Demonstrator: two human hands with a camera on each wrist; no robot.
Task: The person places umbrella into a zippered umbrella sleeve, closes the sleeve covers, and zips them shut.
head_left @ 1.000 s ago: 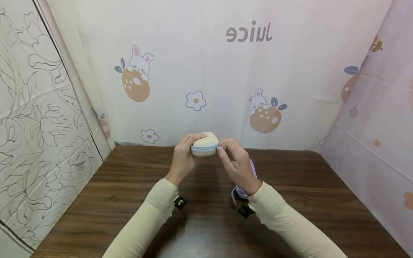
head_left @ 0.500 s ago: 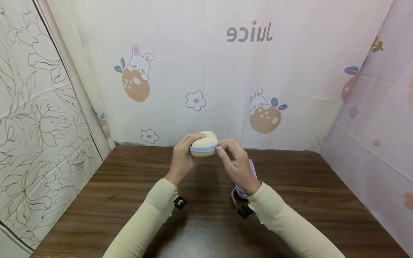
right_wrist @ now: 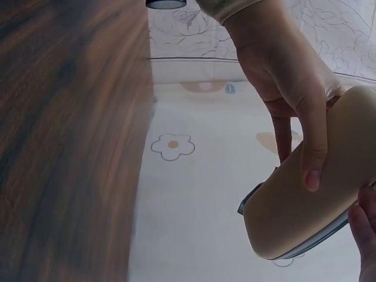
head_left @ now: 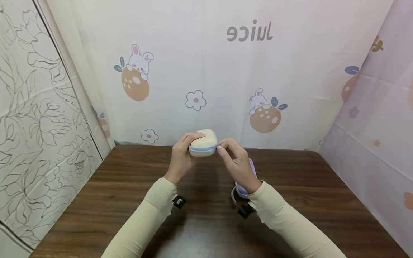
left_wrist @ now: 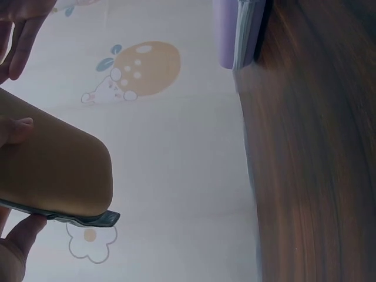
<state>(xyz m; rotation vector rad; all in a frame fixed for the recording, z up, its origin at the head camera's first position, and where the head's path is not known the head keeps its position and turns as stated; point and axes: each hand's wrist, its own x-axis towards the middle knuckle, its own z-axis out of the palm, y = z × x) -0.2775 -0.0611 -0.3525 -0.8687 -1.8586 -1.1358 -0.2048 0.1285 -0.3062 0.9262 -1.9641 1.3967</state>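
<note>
A small cream zippered case [head_left: 206,140] with a pale blue zipper band is held up above the table, its zipper side facing me. My left hand [head_left: 182,157] grips its left end, the thumb lying across the top. At the right end my right hand [head_left: 238,163] pinches with thumb and index finger at the zipper line; the pinched part itself is hidden by the fingertips. In the right wrist view the case's underside [right_wrist: 317,176] looks tan, with the left hand [right_wrist: 288,70] around it and the right fingertips [right_wrist: 365,214] at the seam. A short dark tab [left_wrist: 107,219] sticks out from one corner.
A purple case [head_left: 241,190] with a grey strap [head_left: 233,196] sits on the brown wooden table [head_left: 129,200], partly behind the right wrist. Printed cloth [head_left: 206,64] hangs close behind the table's far edge, and a floral panel [head_left: 42,107] borders the left side.
The cream case and my left hand have shifted slightly left and up. The right hand keeps nearly the same place, and the gap between its palm and the case has grown a little.
</note>
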